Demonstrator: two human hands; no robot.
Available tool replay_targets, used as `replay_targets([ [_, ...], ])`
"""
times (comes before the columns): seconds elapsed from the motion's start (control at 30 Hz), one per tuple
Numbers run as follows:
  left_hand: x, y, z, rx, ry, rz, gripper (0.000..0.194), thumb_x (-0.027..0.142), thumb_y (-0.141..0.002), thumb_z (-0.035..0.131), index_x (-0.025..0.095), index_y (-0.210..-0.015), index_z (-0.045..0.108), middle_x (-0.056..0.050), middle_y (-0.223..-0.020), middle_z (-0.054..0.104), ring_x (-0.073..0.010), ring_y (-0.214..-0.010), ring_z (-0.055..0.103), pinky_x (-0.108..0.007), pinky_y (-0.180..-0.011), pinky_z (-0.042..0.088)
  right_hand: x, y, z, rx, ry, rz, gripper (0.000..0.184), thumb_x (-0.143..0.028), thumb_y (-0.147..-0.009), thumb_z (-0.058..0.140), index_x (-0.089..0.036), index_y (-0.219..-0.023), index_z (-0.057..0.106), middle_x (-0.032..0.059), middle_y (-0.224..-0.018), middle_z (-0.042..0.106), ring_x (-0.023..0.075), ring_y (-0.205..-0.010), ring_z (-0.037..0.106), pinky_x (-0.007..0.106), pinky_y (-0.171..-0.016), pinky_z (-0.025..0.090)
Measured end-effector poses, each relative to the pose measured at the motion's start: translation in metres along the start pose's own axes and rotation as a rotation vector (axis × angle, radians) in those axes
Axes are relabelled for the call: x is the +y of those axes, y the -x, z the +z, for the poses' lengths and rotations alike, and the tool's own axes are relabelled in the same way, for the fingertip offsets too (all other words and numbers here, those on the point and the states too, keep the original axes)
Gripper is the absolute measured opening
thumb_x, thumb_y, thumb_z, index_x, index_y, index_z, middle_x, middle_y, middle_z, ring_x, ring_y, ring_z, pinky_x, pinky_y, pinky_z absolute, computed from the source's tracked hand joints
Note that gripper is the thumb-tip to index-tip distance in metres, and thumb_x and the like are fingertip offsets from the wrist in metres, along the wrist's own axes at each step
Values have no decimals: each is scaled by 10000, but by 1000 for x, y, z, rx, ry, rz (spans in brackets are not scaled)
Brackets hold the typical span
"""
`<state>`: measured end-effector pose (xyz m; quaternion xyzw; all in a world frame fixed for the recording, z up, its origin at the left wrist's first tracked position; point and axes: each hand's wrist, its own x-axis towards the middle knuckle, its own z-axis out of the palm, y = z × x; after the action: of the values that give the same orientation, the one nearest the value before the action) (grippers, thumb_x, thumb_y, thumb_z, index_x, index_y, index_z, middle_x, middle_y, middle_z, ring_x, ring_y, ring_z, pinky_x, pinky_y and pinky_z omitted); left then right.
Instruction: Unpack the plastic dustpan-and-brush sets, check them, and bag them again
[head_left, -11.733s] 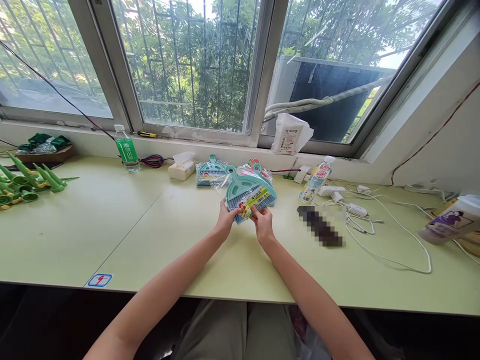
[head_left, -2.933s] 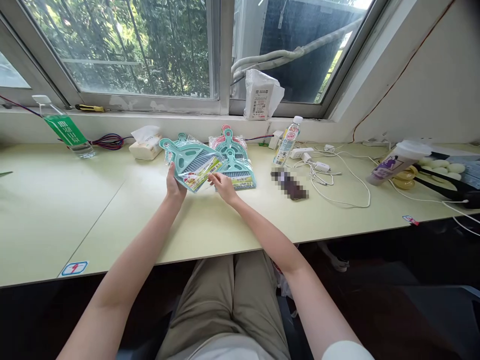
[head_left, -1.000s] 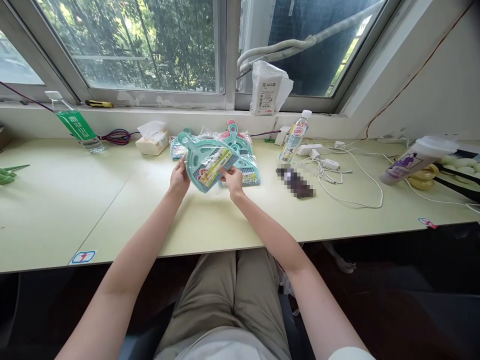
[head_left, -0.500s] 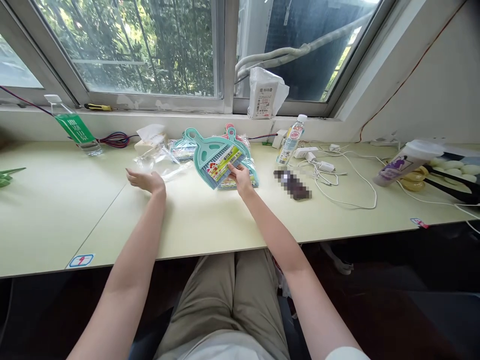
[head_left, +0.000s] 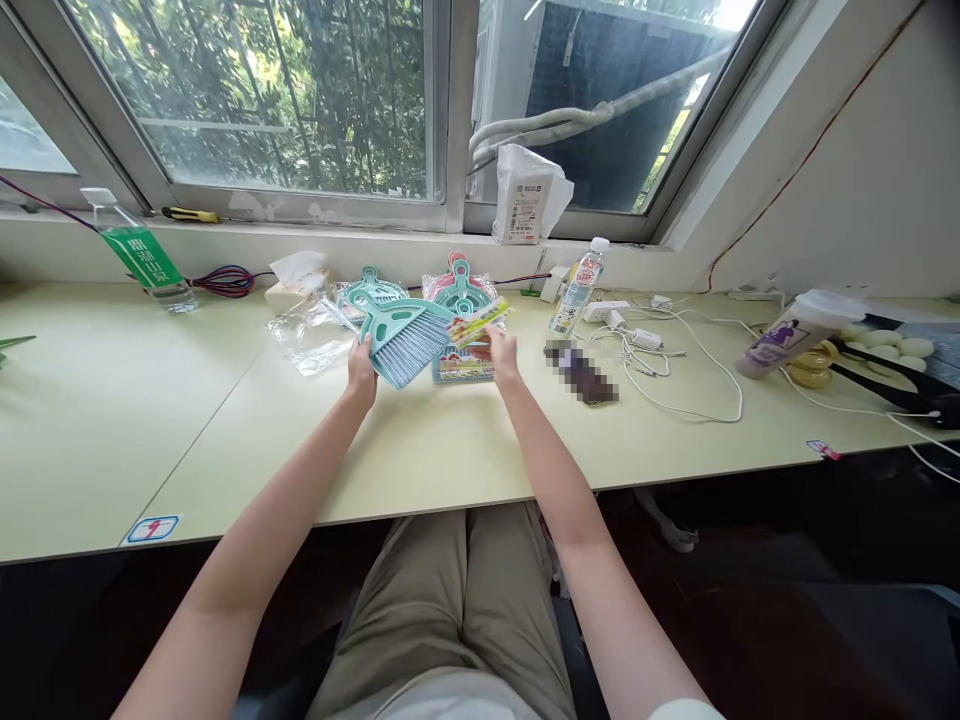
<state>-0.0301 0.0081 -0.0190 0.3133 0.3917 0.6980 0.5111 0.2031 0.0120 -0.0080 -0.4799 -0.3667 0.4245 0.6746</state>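
My left hand (head_left: pixel 363 374) is closed on the left edge of a teal dustpan-and-brush set (head_left: pixel 411 346), tilted above the table with its grey-blue bristles facing up. In my right hand (head_left: pixel 501 356) is a yellow-green printed label card (head_left: pixel 480 322), pinched by its lower edge and apart from most of the bristles. Behind the held set lie more teal dustpan sets in clear wrap (head_left: pixel 459 290), with a pink one partly hidden at the back. Crumpled clear plastic bags (head_left: pixel 306 335) rest to the left of my left hand.
At the back stand a tissue pack (head_left: pixel 296 280) and a green-labelled bottle (head_left: pixel 146 255). On the right are a drink bottle (head_left: pixel 579 288), a pixelated dark object (head_left: pixel 581 372), white cables (head_left: pixel 645 345) and a tilted cup (head_left: pixel 787 335). The table's front edge runs before my lap.
My left hand has come right and taken hold of the dustpan-and-brush set. The label card has come off the bristles and moved right with my right hand.
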Motion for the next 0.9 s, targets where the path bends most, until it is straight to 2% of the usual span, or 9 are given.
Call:
replay_targets([
  [0.1,0,-4,-4,32,28,28,173,284,-909,523,239,-1013,654,-42,-1051,672,-184,-1021,640,-291,-879,526,-12,-18,-35,346,-96,52,315,-322,-969,422,-157,-831,652,22,-728,719,71,-406,569,181,-373,384],
  [0.17,-1,-4,-4,43,7,14,163,305,-902,540,249,-1013,645,-35,-1028,667,-187,-1006,638,-296,-874,520,-19,-26,-56,361,-137,132,516,-393,-1009,272,-151,-763,656,39,-655,694,61,-388,546,175,-365,338],
  [0.23,-2,0,-1,25,-24,15,173,328,-896,553,246,-1022,638,-36,-1022,661,-194,-1002,635,-296,-872,510,-23,-28,-65,254,-52,202,616,-493,-1000,265,-145,-655,637,43,-549,634,62,-353,491,185,-366,313],
  [0.3,-4,7,3,-16,-87,69,207,362,-899,551,234,-1039,633,-45,-1048,655,-203,-1023,623,-294,-890,490,-24,-21,-56,163,132,140,638,-565,-973,322,-150,-586,614,32,-497,585,67,-339,438,205,-384,315],
  [0.37,-4,16,7,-64,-207,190,270,407,-911,536,223,-1086,627,-56,-1107,647,-211,-1073,598,-294,-925,458,-22,-3,-31,100,352,-109,614,-580,-963,350,-161,-614,633,31,-549,611,87,-399,475,223,-449,372],
  [0.47,-4,34,10,-161,-476,417,402,488,-936,480,215,-1209,591,-73,-1160,644,-221,-1066,592,-317,-929,437,-15,35,15,-138,723,-495,460,-542,-956,426,-195,-801,686,47,-790,704,153,-696,632,265,-670,467],
  [0.53,-2,44,11,-201,-626,547,480,526,-954,417,207,-1288,546,-84,-1131,661,-221,-981,617,-332,-879,454,-9,58,37,-209,912,-621,359,-503,-943,489,-196,-900,669,83,-967,699,210,-919,636,298,-751,474],
  [0.73,9,60,11,-314,-854,850,534,509,-974,366,196,-1397,455,-127,-1314,599,-246,-1132,599,-349,-901,470,2,80,47,-164,960,-615,223,-398,-934,535,-207,-1035,586,85,-1055,647,246,-1031,604,330,-780,498],
  [0.9,12,67,13,-286,-890,919,538,478,-989,322,203,-1444,408,-136,-1382,556,-235,-1150,599,-336,-873,490,-7,91,49,-71,864,-739,247,-279,-937,481,-220,-1170,539,107,-1200,567,236,-1148,541,334,-832,509],
])
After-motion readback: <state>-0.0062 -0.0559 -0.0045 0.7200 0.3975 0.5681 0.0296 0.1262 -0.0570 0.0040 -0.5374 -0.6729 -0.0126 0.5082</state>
